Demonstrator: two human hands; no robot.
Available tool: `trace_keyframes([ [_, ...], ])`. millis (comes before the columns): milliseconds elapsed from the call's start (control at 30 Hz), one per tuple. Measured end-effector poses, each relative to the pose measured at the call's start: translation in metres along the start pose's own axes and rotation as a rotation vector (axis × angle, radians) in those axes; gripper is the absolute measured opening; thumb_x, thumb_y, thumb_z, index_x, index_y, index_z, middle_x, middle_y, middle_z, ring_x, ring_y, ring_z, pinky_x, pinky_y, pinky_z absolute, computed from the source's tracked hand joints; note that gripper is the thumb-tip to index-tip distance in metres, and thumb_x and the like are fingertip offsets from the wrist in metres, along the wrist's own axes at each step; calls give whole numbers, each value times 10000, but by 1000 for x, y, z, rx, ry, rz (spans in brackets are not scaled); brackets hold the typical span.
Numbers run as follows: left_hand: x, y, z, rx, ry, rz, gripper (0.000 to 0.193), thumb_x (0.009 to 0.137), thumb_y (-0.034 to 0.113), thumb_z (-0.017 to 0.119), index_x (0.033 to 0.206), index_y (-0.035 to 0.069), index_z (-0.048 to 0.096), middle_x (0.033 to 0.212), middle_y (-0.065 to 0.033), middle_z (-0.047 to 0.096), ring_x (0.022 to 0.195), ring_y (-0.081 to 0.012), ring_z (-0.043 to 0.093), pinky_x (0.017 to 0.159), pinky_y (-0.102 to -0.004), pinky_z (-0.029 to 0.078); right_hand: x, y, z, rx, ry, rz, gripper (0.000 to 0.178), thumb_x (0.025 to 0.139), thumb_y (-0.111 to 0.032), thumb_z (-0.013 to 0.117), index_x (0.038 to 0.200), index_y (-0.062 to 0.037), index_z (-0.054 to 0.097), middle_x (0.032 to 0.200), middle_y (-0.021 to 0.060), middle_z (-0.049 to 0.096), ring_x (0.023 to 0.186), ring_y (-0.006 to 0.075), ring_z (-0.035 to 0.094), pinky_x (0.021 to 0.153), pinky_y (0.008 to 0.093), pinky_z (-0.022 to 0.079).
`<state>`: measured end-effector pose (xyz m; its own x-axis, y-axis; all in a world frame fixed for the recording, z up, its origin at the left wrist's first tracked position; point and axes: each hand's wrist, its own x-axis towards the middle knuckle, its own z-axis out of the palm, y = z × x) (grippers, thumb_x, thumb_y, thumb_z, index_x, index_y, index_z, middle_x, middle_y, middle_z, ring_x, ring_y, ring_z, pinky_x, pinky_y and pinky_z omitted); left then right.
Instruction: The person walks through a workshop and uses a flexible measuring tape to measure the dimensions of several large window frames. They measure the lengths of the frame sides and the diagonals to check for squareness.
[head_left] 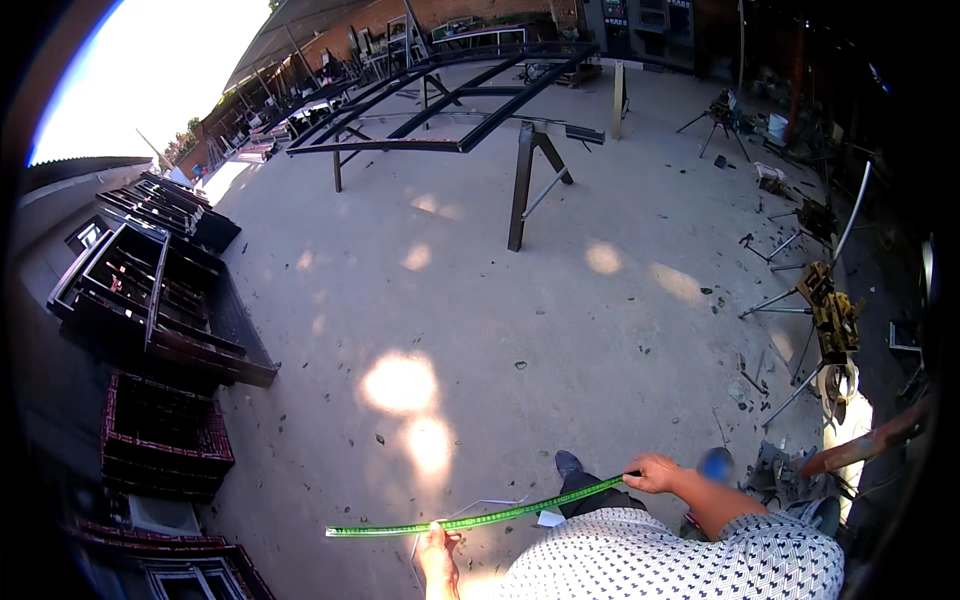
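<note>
A green tape measure stretches in front of my body, its blade bowed slightly and its free end reaching out to the left. My left hand pinches the blade from below, a short way in from that free end. At the other end my right hand is closed around the tape, higher and further right. Whether a case sits inside the right hand is hidden by the fingers. A thin pale strip or cord shows behind the blade, and a small white piece lies just under it.
A dark metal frame rests on trestles ahead. Dark frames and crates line the left side. Tripod stands with yellowish machines are at the right, near scattered scraps. My shoe is on the concrete floor.
</note>
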<state>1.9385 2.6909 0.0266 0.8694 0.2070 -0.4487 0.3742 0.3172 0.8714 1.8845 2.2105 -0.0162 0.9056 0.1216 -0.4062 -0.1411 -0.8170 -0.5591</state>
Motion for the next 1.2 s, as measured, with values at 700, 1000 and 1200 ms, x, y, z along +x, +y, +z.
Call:
trace_keyframes([
  [700,493,209,180,27,-123,-103,298,1049,255,502,867,25,554,750,-68,604,637,-142,583,684,-312,550,550,-244,-199,-30,-76,-35,281,886,-352,575,953,-128,729,972,157,678,958,375,638,780,512,513],
  [1000,694,377,267,495,-464,32,340,1035,300,539,899,12,657,742,-31,631,686,-115,592,690,-275,512,708,-292,-273,167,177,155,312,884,-371,565,994,-141,746,994,146,672,987,348,631,856,471,501],
  [1200,823,377,292,422,-388,-58,301,1022,277,573,937,0,656,767,-38,643,702,-113,597,685,-277,513,868,-304,-302,257,209,105,305,877,-358,587,1013,-140,751,970,148,657,964,351,631,841,440,509],
])
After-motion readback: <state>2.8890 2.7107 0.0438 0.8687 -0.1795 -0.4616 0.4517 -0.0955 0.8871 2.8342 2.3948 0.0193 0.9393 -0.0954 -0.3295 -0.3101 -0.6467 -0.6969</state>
